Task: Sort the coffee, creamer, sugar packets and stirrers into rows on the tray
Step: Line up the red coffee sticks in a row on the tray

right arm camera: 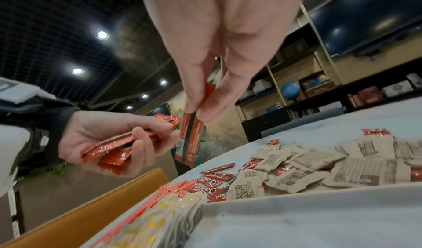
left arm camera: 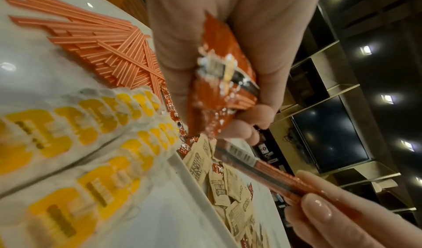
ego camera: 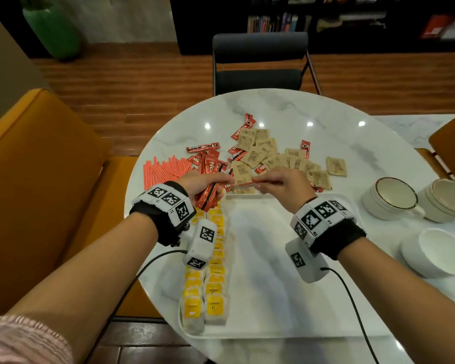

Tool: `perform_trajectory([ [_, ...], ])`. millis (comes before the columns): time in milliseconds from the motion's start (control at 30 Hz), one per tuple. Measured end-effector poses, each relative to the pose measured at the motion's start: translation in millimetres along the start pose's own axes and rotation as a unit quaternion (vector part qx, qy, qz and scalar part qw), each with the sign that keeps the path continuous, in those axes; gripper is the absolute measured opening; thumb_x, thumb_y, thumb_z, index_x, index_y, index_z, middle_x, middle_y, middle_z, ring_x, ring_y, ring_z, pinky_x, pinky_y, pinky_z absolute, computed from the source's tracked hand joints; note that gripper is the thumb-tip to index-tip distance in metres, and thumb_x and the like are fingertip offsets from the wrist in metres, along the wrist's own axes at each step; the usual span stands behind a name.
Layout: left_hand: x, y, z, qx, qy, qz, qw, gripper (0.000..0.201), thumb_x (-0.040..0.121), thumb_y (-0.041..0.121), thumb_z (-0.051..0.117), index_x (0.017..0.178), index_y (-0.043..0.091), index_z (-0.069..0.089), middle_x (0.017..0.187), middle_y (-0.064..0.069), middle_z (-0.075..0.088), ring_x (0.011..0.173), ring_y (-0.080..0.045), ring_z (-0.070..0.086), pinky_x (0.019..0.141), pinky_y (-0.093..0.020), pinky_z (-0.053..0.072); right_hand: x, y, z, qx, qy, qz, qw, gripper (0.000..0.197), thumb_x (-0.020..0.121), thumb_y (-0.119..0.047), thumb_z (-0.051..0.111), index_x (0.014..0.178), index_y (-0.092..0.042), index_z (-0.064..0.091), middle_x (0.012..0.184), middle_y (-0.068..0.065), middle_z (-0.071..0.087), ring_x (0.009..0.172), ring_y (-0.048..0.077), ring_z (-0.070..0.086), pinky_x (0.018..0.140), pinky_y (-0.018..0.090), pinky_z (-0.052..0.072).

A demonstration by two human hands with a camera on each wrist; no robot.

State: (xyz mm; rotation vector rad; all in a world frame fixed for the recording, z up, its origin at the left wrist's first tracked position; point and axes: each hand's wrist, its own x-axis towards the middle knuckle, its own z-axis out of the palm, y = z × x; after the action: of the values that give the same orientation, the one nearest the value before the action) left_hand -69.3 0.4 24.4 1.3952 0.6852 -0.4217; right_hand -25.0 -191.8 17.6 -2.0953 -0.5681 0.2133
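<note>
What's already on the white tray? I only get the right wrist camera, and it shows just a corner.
Observer: Two rows of yellow-and-white creamer packets lie along the left side of the white plastic tray.
Operator: Any cups around?
Observer: Yes, white ceramic cups stand on the round marble table, right of the tray.
Operator: What's across the table?
Observer: A black folding chair.
</note>
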Motion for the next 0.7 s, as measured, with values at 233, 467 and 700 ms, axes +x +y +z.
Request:
perform_trajectory([
  [233,10,7,7,-0.068,0.004,-0.031,0.997,0.022,0.09,0.024,0.059,0.081,0.005,0.056,0.054,-0.002,0.05,0.034,-0.007,0.043,0.04,-0.016,0.044,7,7,-10,0.115,0.014,-0.028,0.993,0.029,0.071,0.0,0.072,0.098,-0.009,0.068,0.087,0.004,0.067,0.078,0.0,0.06,0.08,0.014,0.05],
  [467,4,11,5,-0.052,-0.078,-0.073,0.993,0.025,0.095,0.03,0.047,0.089,0.006,0.052,0.058,0.0,0.063,0.034,-0.001,0.041,0.036,-0.012,0.039,23,10,-15,0.11,0.001,-0.061,0.992,0.03,0.07,0.001,0.073,0.097,-0.009,0.068,0.083,-0.011,0.065,0.078,-0.004,0.061,0.08,0.013,0.05],
  [700,6,7,-10,0.04,-0.008,-0.025,0.999,0.013,0.081,0.015,0.067,0.087,0.005,0.061,0.049,-0.001,0.055,0.038,-0.009,0.046,0.039,-0.019,0.042,28,20,-6,0.107,-0.071,0.08,0.988,0.033,0.08,0.002,0.064,0.105,-0.017,0.068,0.098,0.011,0.066,0.089,0.027,0.063,0.088,0.036,0.052],
])
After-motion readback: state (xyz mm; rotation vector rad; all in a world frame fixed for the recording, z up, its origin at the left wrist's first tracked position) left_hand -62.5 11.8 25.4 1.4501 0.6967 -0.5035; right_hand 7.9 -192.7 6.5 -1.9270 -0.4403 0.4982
